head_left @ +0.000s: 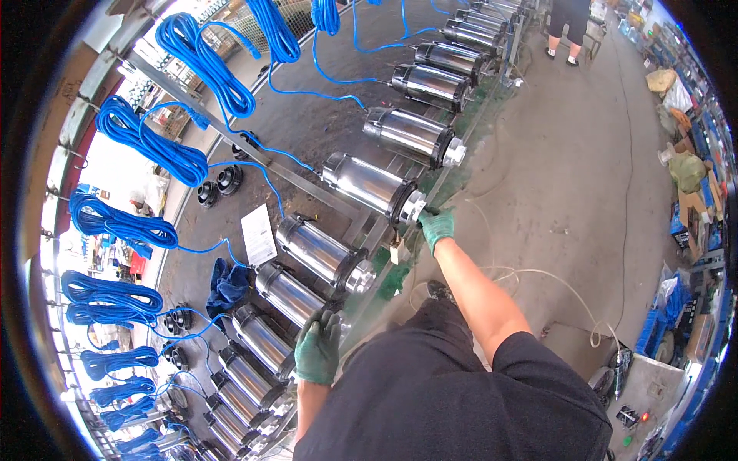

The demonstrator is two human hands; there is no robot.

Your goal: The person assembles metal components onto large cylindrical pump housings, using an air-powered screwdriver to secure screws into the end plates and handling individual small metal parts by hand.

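Note:
My right hand [437, 226], in a green glove, reaches out to the end of a silver cylindrical pump motor [363, 183]. Its fingers close on the stepped metal end piece [413, 207] beyond the black collar. Closer to my body, my left hand [317, 349], gloved in green with dark fingertips, is open with fingers extended. It is beside the end of another pump motor [292, 293], partly covering it, and holds nothing that I can see. Between the two hands lies a third pump motor [319, 250], its metal end pointing toward me.
More pump motors [415, 137] line the bench [307, 127] on both sides. Blue cable coils [150, 138] hang along the left. A paper sheet [258, 235], a dark blue cloth [228, 283] and black round parts [229, 180] lie behind. A pale hose [553, 275] crosses the floor; another person [567, 23] stands far off.

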